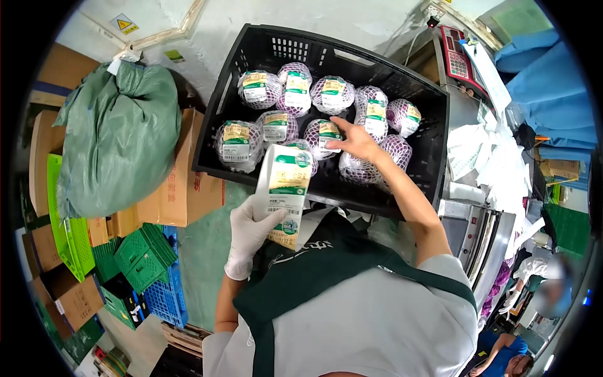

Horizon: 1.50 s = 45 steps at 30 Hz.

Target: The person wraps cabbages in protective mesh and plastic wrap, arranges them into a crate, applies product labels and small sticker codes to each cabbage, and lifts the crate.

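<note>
My left hand point(250, 231), in a white glove, is closed around a roll of printed labels point(287, 191) in white, green and gold, with a strip hanging down. It is just in front of the near side of a black plastic crate point(217, 103). My right hand point(357, 139), bare, reaches into the crate. Its thumb and forefinger are apart and touch the label on a purple cabbage point(313, 139); the other fingers are partly hidden. Around it are several more purple cabbages point(295, 88) in white netting, most with labels showing. The label roll partly covers one cabbage point(304, 146).
Left of the crate, a green sack point(122, 138) stands by cardboard boxes point(191, 188) and green crates point(144, 254). On the right are a red scale point(458, 56), white sheets point(474, 147) and a metal machine point(477, 232). Other people point(502, 352) are at lower right.
</note>
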Tool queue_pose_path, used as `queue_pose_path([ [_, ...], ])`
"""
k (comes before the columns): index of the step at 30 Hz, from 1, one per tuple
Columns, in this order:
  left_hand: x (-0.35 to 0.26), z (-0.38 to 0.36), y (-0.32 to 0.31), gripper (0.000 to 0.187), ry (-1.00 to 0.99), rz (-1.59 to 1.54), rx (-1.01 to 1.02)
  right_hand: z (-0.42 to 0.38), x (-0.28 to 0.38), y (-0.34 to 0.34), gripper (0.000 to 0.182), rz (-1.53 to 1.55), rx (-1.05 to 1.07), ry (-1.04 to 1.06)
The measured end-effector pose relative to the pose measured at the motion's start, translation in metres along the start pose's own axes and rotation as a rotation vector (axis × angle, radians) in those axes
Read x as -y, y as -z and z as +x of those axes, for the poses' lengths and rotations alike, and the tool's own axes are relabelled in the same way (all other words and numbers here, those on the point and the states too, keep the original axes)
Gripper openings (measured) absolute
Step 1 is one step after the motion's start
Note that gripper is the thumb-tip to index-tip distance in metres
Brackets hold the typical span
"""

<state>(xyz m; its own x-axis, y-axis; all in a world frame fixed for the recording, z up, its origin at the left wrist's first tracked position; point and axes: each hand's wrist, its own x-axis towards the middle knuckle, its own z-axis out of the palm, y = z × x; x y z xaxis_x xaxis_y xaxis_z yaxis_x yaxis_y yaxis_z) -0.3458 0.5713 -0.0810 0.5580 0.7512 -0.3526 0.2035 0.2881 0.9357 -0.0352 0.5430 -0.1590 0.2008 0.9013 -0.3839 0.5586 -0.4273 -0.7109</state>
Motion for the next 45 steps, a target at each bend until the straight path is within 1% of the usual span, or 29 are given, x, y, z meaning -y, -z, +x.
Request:
queue_pose_path([
  [2, -0.01, 0.003, -0.006, 0.027, 0.036, -0.023, 0.028, -0.027, 0.008, 0.001, 0.07, 0.788, 0.1, 0.223],
  [4, -0.013, 0.01, -0.008, 0.038, -0.012, 0.283, 0.188, -0.078, 0.063, 0.007, 0.045, 0.911, 0.259, 0.274],
  [5, -0.023, 0.013, -0.014, 0.055, 0.036, 0.316, 0.233, -0.094, 0.083, 0.008, 0.03, 0.797, 0.236, 0.173],
  [6, -0.017, 0.015, -0.019, 0.067, -0.121, 0.319, 0.209, -0.107, 0.096, 0.003, 0.016, 0.682, 0.211, 0.07],
  [8, -0.025, 0.02, -0.03, 0.075, -0.439, 0.307, 0.137, -0.122, 0.107, -0.017, 0.011, 0.548, -0.005, 0.172],
  [9, -0.017, 0.024, -0.03, 0.075, -0.445, 0.164, 0.214, -0.125, 0.107, -0.024, 0.011, 0.427, -0.09, 0.287],
  [10, -0.011, 0.02, -0.036, 0.055, -0.262, -0.028, 0.221, -0.128, 0.106, -0.031, 0.011, 0.303, -0.173, 0.397],
  [12, 0.007, 0.023, -0.045, 0.028, -0.437, 0.077, 0.093, -0.136, 0.108, -0.035, 0.007, 0.217, -0.219, 0.358],
  [13, 0.003, 0.021, -0.054, 0.008, -0.436, -0.023, -0.016, -0.137, 0.104, -0.036, 0.007, 0.202, -0.252, 0.367],
  [14, 0.012, 0.019, -0.052, 0.013, -0.354, -0.106, 0.009, -0.138, 0.1, -0.034, 0.007, 0.186, -0.285, 0.376],
  [16, 0.008, 0.018, -0.046, 0.022, -0.213, 0.237, 0.082, -0.141, 0.097, -0.015, 0.009, 0.277, -0.209, 0.361],
  [17, 0.006, 0.017, -0.052, 0.032, -0.156, 0.009, 0.168, -0.135, 0.081, -0.007, 0.01, 0.131, -0.358, 0.412],
  [18, -0.008, 0.015, -0.058, 0.038, -0.215, 0.143, 0.175, -0.129, 0.078, 0.009, 0.013, 0.136, -0.449, 0.217],
  [20, -0.005, 0.012, -0.056, 0.043, 0.055, 0.051, 0.319, -0.107, 0.051, 0.048, 0.02, 0.323, -0.613, 0.02],
  [21, -0.007, 0.011, -0.052, 0.043, 0.064, 0.098, 0.286, -0.099, 0.045, 0.063, 0.022, 0.287, -0.572, -0.057],
  [22, -0.009, 0.011, -0.044, 0.043, 0.07, 0.145, 0.253, -0.087, 0.019, 0.054, 0.029, 0.351, -0.539, -0.014],
  [24, -0.011, 0.014, -0.027, 0.036, 0.045, 0.153, 0.17, -0.077, -0.006, 0.036, 0.045, -0.075, -0.377, -0.141],
  [26, -0.026, 0.012, -0.016, 0.03, 0.082, 0.009, 0.078, -0.062, -0.077, -0.006, 0.064, -0.688, -0.284, -0.071],
  [28, -0.026, 0.014, -0.008, 0.028, 0.042, 0.012, 0.02, -0.066, -0.051, 0.001, 0.065, -0.696, -0.202, -0.369],
  [29, -0.025, 0.015, -0.005, 0.028, 0.043, 0.015, 0.001, -0.067, -0.058, -0.002, 0.064, -0.767, -0.344, -0.193],
  [32, -0.021, 0.016, -0.005, 0.029, 0.049, 0.011, -0.026, -0.065, -0.05, -0.005, 0.066, -0.773, -0.575, 0.389],
  [34, -0.018, 0.015, -0.01, 0.03, 0.037, 0.027, 0.018, -0.058, -0.081, -0.03, 0.068, -0.72, -0.268, 0.379],
  [36, -0.02, 0.016, -0.015, 0.031, 0.029, 0.015, 0.06, -0.054, -0.094, -0.034, 0.066, -0.64, -0.239, 0.341],
  [39, -0.021, 0.014, -0.018, 0.035, -0.057, 0.183, 0.17, -0.05, -0.093, -0.031, 0.062, -0.478, -0.178, 0.242],
  [40, -0.02, 0.017, -0.017, 0.035, -0.065, 0.182, 0.168, -0.054, -0.08, -0.024, 0.059, -0.342, -0.283, 0.272],
  [42, -0.015, 0.017, -0.019, 0.038, -0.154, 0.293, 0.213, -0.072, -0.039, -0.011, 0.056, 0.41, -0.272, 0.099],
  [43, -0.014, 0.018, -0.019, 0.046, -0.155, 0.345, 0.247, -0.088, -0.007, 0.002, 0.051, 0.902, -0.111, 0.206],
  [44, -0.015, 0.019, -0.02, 0.046, -0.151, 0.346, 0.249, -0.109, 0.038, 0.014, 0.037, 1.027, -0.05, 0.101],
  [45, -0.018, 0.019, -0.025, 0.052, -0.124, 0.306, 0.298, -0.123, 0.057, 0.012, 0.03, 0.882, 0.002, 0.035],
])
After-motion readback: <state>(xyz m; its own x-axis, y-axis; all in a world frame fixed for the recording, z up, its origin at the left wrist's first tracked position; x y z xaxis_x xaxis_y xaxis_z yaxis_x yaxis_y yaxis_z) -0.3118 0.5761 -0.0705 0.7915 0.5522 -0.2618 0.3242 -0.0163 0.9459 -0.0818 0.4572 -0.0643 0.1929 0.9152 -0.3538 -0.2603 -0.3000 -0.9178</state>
